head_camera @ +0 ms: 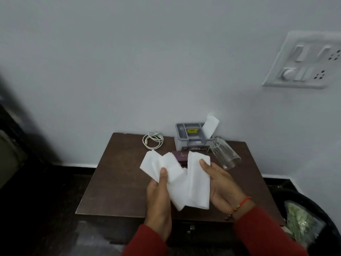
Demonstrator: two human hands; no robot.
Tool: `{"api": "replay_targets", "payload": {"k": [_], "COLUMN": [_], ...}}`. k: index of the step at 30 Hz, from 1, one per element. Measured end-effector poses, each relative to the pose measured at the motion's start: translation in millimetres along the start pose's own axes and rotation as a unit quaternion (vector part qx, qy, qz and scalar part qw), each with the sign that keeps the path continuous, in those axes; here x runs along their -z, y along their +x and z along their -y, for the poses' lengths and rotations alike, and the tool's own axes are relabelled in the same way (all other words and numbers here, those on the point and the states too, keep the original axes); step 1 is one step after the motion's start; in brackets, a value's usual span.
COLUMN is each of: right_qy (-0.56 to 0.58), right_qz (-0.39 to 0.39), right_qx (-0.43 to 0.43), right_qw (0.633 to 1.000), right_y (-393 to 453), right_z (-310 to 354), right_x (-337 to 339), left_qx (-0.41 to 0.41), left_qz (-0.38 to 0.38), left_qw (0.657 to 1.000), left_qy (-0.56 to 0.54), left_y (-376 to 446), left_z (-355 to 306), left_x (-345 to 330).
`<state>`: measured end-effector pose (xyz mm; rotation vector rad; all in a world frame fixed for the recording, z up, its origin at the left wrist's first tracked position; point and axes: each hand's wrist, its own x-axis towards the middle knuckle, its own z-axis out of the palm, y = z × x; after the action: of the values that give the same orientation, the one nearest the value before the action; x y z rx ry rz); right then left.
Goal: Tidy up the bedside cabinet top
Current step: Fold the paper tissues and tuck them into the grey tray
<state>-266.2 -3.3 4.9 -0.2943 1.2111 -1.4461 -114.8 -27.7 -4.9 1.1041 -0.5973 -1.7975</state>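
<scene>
Both hands raised over table (114, 191), red sleeves (267, 231) at bottom edge. Left hand (159, 198): thumb pinching white tissues (171, 174) against curled fingers. Right hand (221, 183): thumb pressed on another tissue fold (198, 182), fingers behind it; red thread at wrist. Tissues held above table centre, fanned out, partly covering maroon item (178, 157). Behind: grey organiser (191, 137) against wall, one tissue upright in its right compartment. Just right of organiser: clear glass (225, 154) lying on its side. Left of organiser: coiled white cable (153, 141). Far right: dark bin (313, 222) beside table, bag inside. Switchboard (304, 61) on wall.
</scene>
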Motion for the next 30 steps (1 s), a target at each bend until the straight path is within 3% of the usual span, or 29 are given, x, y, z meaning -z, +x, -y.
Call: {"api": "replay_targets", "payload": {"k": [5,9,12,14,16,22,24,30], "right_qy": [-0.051,-0.184,-0.308,-0.439,-0.583,-0.848,-0.878,-0.915], "right_qz": [0.048,-0.021,-0.082,-0.108,-0.104,-0.054,-0.043,-0.022], "right_qx": [0.0,0.104,0.197,0.282,0.355,0.287,0.263,0.24], "right_qw": [0.998,0.977,0.927,0.846,0.723,0.442,0.398,0.324], "right_y": [-2,1,14,32,56,125,138,163], "right_z": [7,26,64,95,130,180,178,163], "right_x": [-2,5,8,3,-8,-50,-58,-58], "left_qx": [0.004,0.012,0.023,0.029,0.032,0.036,0.041,0.051], "left_qz": [-0.008,-0.014,-0.021,-0.017,-0.012,-0.02,-0.023,-0.022], "left_qw": [1.0,1.0,0.999,0.999,0.999,0.999,0.998,0.998], "left_qy": [-0.01,-0.009,-0.011,-0.007,0.007,0.026,0.029,0.027], "left_y": [-1,0,1,0,0,6,7,12], "left_z": [-1,1,2,3,4,7,7,7], "left_x": [-4,-4,-6,-7,-8,-8,-8,-9]}}
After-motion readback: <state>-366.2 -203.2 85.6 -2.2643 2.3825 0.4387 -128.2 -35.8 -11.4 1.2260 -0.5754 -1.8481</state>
